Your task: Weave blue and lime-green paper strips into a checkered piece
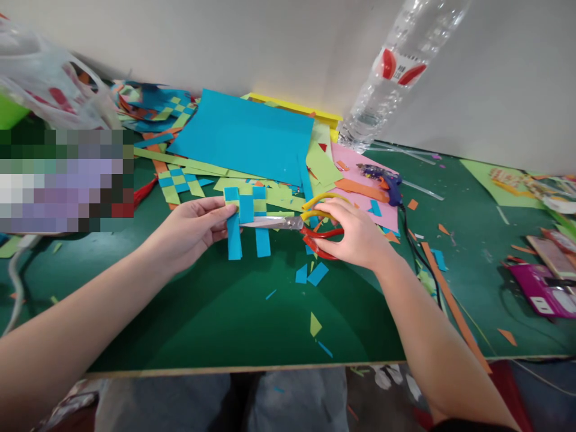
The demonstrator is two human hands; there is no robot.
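Observation:
Between thumb and fingers, my left hand (195,228) pinches a small woven paper piece (246,209) of blue and light green strips, two blue ends hanging down. My right hand (355,231) grips a pair of scissors (281,222) with one yellow and one red handle loop. The blades point left and lie at the woven piece, by its middle blue strip; whether they touch the paper I cannot tell. Just behind lies a large blue paper sheet (243,135) on a heap of strips. A finished-looking checkered blue and green weave (177,183) rests to the left.
Blue scraps (317,274) litter the green table (202,324). A clear bottle (387,90) stands at the wall, near a dark blue glue gun (382,183) on pink paper (344,159). A plastic bag (54,78) is at left, a purple power strip (542,291) at right.

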